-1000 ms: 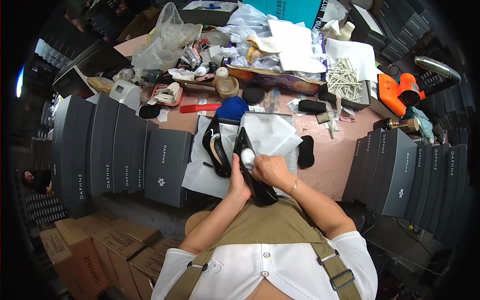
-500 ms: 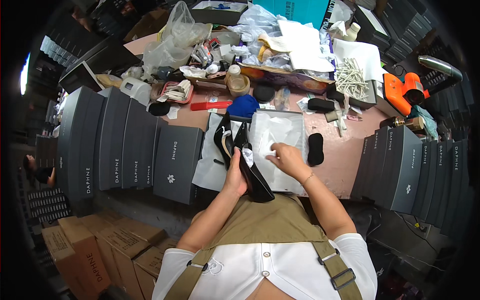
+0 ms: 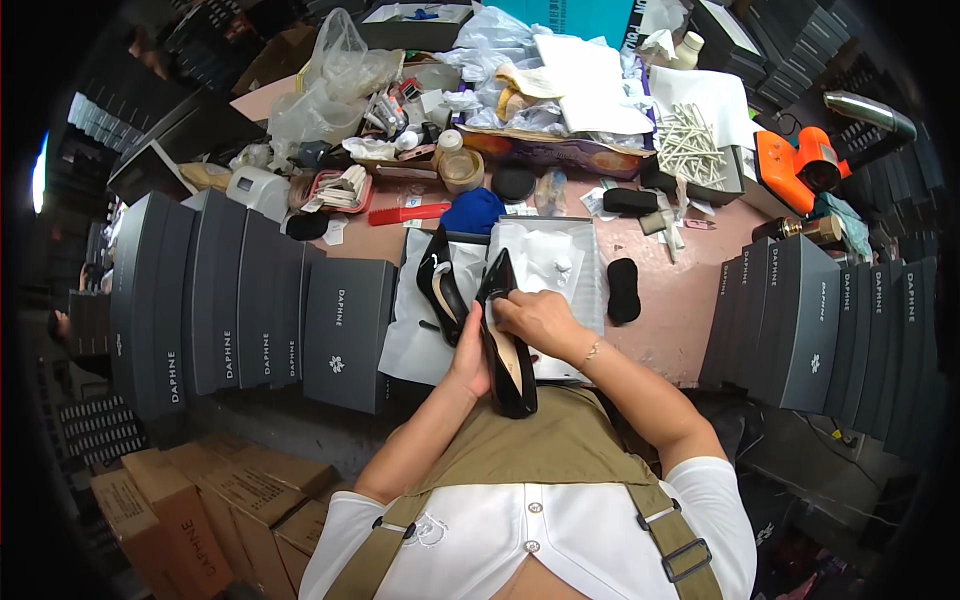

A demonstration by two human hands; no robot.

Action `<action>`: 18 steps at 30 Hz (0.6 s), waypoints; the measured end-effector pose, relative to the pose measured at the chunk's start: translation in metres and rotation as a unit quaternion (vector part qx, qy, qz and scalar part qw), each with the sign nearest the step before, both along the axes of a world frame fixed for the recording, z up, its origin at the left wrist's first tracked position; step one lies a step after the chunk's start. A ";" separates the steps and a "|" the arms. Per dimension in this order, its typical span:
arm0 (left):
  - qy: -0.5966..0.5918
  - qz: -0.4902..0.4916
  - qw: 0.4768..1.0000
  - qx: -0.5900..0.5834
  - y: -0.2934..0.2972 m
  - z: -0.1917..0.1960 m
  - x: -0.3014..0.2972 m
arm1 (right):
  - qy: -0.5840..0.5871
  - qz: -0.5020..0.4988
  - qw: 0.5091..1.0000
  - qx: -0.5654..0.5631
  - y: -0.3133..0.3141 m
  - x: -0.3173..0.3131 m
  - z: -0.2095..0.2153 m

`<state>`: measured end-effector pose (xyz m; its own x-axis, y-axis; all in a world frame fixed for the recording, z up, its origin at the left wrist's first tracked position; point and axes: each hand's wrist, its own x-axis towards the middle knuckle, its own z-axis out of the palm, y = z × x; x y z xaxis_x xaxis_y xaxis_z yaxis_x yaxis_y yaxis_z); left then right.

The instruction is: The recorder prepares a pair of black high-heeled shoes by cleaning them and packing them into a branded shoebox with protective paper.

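Note:
My left hand (image 3: 468, 358) grips a black high-heeled shoe (image 3: 508, 365) from its left side, toe pointing away from me, tan insole facing up. My right hand (image 3: 535, 318) rests on the front part of that shoe, fingers curled over its toe opening; whether they pinch anything is hidden. A second black shoe (image 3: 440, 292) lies on white wrapping paper (image 3: 415, 335) just left of the held one. An open shoe box lined with white paper (image 3: 555, 262) sits right behind my hands.
Rows of upright dark grey shoe boxes stand left (image 3: 240, 300) and right (image 3: 810, 320). The pink table (image 3: 670, 300) is cluttered behind with plastic bags (image 3: 330, 80), a blue cloth (image 3: 472, 210), a black pad (image 3: 623, 290) and an orange tool (image 3: 795, 165). Cardboard cartons (image 3: 180, 500) are stacked lower left.
My right hand left the white paper in the box and came back onto the front of the held shoe. The white lump seen at the shoe a second ago is out of sight.

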<state>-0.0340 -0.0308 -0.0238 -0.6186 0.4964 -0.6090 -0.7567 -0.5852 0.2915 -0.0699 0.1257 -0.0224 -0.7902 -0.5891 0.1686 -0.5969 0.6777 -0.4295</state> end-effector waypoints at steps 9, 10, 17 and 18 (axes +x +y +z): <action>-0.065 0.131 0.988 -0.055 0.002 -0.024 0.010 | 0.070 0.026 0.994 -0.079 0.012 0.029 0.018; -0.047 0.105 0.992 -0.057 -0.011 -0.030 0.009 | 0.072 -0.035 0.995 -0.057 0.021 0.025 0.019; -0.014 0.072 0.995 -0.066 -0.002 -0.008 0.006 | -0.253 -0.035 0.947 -0.195 0.004 0.041 0.011; -0.033 0.058 0.994 -0.082 0.003 -0.008 0.006 | -0.236 -0.029 0.945 -0.225 -0.010 0.047 0.004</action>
<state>-0.0277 -0.0276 -0.0320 -0.6225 0.3151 -0.7164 -0.7072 -0.6185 0.3425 -0.0226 0.1155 -0.0188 -0.8685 -0.4955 0.0117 -0.2340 0.3892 -0.8910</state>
